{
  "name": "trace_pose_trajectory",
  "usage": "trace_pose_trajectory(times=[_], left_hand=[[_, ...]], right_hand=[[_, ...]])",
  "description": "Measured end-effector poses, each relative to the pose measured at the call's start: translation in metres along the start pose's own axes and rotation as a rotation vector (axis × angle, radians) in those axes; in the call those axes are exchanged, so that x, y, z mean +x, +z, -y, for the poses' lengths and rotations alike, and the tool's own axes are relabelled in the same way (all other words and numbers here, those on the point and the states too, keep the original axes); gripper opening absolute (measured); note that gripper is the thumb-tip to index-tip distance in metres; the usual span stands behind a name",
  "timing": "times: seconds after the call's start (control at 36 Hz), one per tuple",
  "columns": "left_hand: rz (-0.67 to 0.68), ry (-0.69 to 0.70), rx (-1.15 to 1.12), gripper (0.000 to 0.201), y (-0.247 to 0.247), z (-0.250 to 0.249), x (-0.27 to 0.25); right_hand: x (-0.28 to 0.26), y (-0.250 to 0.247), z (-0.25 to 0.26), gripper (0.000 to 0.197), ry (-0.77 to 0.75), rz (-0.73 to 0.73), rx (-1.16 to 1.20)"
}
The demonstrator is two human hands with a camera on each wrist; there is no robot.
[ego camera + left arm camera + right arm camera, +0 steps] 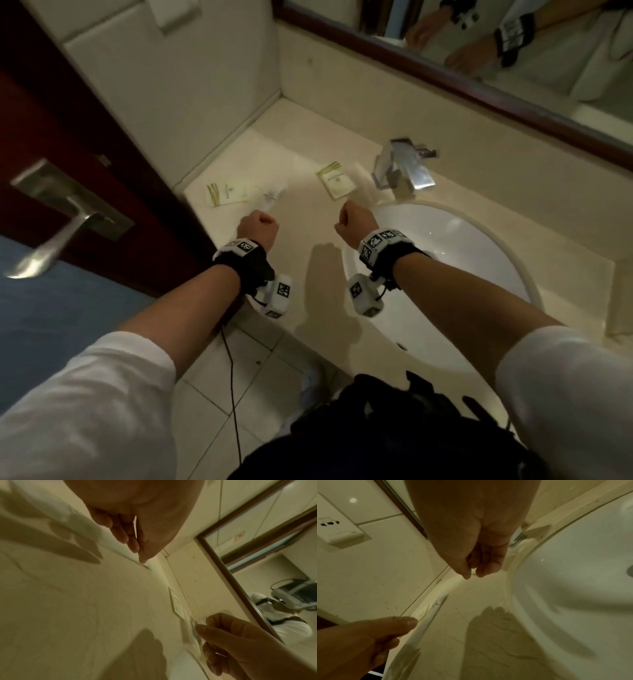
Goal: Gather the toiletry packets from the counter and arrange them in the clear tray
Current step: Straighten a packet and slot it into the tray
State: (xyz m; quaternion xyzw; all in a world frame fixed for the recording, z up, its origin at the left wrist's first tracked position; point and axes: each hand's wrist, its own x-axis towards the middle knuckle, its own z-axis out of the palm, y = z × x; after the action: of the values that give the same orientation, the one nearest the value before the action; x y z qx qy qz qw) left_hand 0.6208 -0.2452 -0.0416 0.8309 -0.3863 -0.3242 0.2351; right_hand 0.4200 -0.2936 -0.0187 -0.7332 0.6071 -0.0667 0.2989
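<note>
Both hands hover as loose fists over the beige counter (301, 219) and hold nothing. My left hand (258, 225) is just below a cream packet with gold stripes (226, 194) and a pale slim packet (272, 198). My right hand (354, 222) is just below a third cream packet (337, 180) by the faucet. A faint see-through shape (364, 186) beside that packet may be the clear tray; I cannot tell. In the left wrist view the left hand's fingers (127, 536) curl to the palm. In the right wrist view the right hand's fingers (477, 562) are curled too, above bare counter.
A white basin (479, 246) is set into the counter under my right forearm, with a chrome faucet (402, 168) behind it. A dark door with a metal handle (51, 219) stands at the left. A framed mirror (513, 51) runs along the back wall.
</note>
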Motion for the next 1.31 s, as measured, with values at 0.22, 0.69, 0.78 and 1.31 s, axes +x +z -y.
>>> trace_pose_trajectory(times=[0.22,0.69,0.78,1.31], left_hand=[[-0.071,-0.114,0.140,0.028,-0.034,0.047,0.029],[0.041,-0.043,0.214,0.024,-0.040,0.070,0.045],[0.027,-0.005,0.218,0.022,-0.038,0.070,0.046],[0.027,0.035,0.101,0.018,-0.039,0.068,0.041]], right_hand=[[0.045,0.025,0.038,0.021,0.010,0.006,0.004],[0.097,0.048,0.080,0.058,0.036,0.149,-0.205],[0.098,0.050,0.083,0.065,0.011,0.167,-0.272],[0.115,0.047,0.088,0.055,0.163,0.226,-0.116]])
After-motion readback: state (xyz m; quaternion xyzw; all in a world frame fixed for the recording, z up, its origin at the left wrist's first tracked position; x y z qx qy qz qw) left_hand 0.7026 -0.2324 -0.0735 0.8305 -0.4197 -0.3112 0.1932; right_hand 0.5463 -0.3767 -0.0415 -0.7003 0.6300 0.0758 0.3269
